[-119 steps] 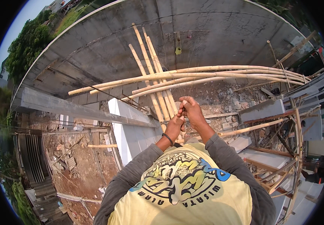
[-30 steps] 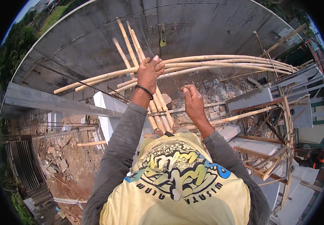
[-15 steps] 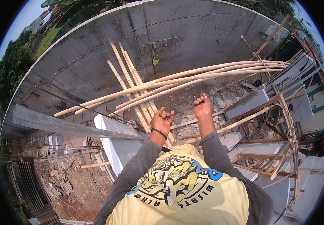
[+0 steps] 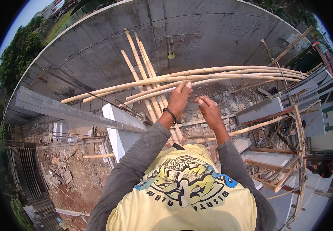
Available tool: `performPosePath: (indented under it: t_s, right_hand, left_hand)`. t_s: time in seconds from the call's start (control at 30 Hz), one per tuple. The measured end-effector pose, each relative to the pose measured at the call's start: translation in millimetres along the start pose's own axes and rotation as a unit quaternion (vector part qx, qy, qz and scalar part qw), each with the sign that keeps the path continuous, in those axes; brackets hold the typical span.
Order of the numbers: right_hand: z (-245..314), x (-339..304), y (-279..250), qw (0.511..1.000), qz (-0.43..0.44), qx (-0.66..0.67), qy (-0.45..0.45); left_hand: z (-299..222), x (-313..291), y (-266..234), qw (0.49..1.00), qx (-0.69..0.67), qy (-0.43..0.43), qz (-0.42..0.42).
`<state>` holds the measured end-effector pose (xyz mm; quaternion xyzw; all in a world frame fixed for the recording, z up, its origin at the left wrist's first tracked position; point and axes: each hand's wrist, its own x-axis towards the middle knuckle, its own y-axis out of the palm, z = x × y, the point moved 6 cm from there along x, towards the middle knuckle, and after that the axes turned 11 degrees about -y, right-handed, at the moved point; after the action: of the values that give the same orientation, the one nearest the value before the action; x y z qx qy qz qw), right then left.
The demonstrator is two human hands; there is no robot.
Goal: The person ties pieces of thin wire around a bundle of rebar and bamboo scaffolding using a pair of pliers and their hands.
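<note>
My left hand (image 4: 180, 101), with a dark band at the wrist, is raised in front of my chest. Its fingers are pinched together near the tips. Just to its right and a little lower, my right hand (image 4: 210, 112) has its fingers curled into a loose fist, thumb against the index finger. Whatever lies in either pinch is too small to make out. Beyond my hands, long bamboo poles (image 4: 197, 72) run across the scene. Several upright bamboo poles (image 4: 137, 63) cross them, leaning toward the wall. My left hand overlaps the poles in view; no contact shows.
A tall grey concrete wall (image 4: 212, 34) curves across the far side. Rubble (image 4: 228, 102) covers the ground below. A grey beam (image 4: 70, 111) and a white block wall (image 4: 122, 138) stand at left. A bamboo and timber frame (image 4: 300, 142) stands at right.
Both hands have turned from palms-up to backs-up. The left has risen and moved right, closing its fingers; the right has come lower in view, nearer the left. The view has shifted slightly.
</note>
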<state>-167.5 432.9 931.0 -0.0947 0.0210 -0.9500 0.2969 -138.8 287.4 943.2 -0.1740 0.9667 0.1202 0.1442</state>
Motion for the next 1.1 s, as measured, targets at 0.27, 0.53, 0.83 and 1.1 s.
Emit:
performPosePath:
  t_s: [0.27, 0.53, 0.83, 1.1]
  right_hand:
    - [7, -23, 47, 0.993, 0.102, -0.050, 0.016]
    - [35, -8, 43, 0.990, 0.070, -0.054, -0.113]
    - [148, 92, 29, 0.983, -0.023, -0.034, -0.181]
    - [161, 89, 47, 0.955, -0.083, -0.099, -0.265]
  left_hand:
    - [-79, 7, -43, 0.903, -0.301, 0.244, -0.185]
    - [-91, -12, -41, 0.912, -0.278, 0.254, -0.162]
    - [-70, -28, 3, 0.940, -0.193, 0.250, -0.130]
    - [-69, -35, -4, 0.917, -0.094, 0.308, -0.234]
